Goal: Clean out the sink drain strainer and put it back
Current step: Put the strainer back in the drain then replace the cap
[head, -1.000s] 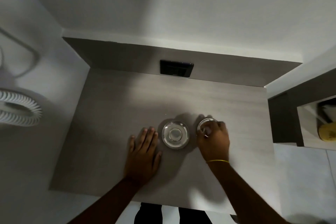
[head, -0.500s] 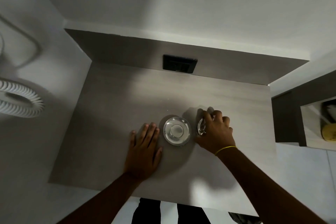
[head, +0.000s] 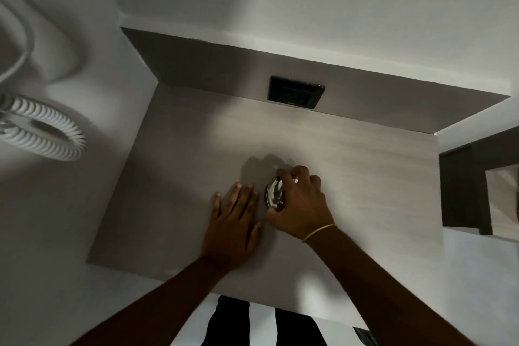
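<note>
The grey sink fills the middle of the view. My left hand lies flat on the sink floor, fingers spread, holding nothing. Just to its right, my right hand, with a yellow band on the wrist, curls down over the drain spot. A shiny metal strainer shows as a curved sliver under its fingers and thumb. The hand hides the drain opening, so I cannot tell whether the strainer is seated in it.
A black rectangular overflow slot sits in the sink's back wall. A white corrugated hose coils on the left ledge. A dark niche stands at the right. The white counter edge runs along the front.
My right hand lifted the strainer from the sink floor to the right of the drain and carried it left over the drain, which it now covers. My left hand stayed flat.
</note>
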`<state>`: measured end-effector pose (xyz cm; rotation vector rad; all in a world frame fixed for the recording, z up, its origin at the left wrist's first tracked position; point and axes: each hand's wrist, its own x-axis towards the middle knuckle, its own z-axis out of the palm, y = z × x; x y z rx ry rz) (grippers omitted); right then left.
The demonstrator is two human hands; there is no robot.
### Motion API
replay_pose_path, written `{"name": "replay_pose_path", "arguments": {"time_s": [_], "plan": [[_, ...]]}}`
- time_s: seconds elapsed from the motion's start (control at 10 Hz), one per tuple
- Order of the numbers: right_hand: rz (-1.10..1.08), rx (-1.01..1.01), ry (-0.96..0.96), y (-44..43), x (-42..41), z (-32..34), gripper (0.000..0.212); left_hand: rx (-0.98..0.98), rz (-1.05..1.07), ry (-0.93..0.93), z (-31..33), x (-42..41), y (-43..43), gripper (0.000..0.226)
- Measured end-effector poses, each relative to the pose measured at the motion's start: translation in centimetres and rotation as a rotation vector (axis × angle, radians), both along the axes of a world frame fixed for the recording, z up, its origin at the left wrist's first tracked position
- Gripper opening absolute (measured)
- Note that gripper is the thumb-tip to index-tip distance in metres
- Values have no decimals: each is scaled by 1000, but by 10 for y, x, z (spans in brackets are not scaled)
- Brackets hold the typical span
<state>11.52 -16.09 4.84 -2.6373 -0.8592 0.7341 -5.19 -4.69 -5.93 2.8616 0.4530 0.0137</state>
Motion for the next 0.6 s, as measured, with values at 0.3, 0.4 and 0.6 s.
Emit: {"name": "replay_pose_path", "arguments": {"time_s": [0.3, 0.4, 0.6], "plan": [[103, -60, -183, 17, -8, 16, 92, 15, -1, -67, 22, 5, 15, 70], [110, -69, -205, 20, -4, 22, 89, 19, -26, -32, 29, 14, 16, 70], [139, -144, -137, 11, -9, 21, 93, 10, -31, 36, 16, 2, 7, 69]]}}
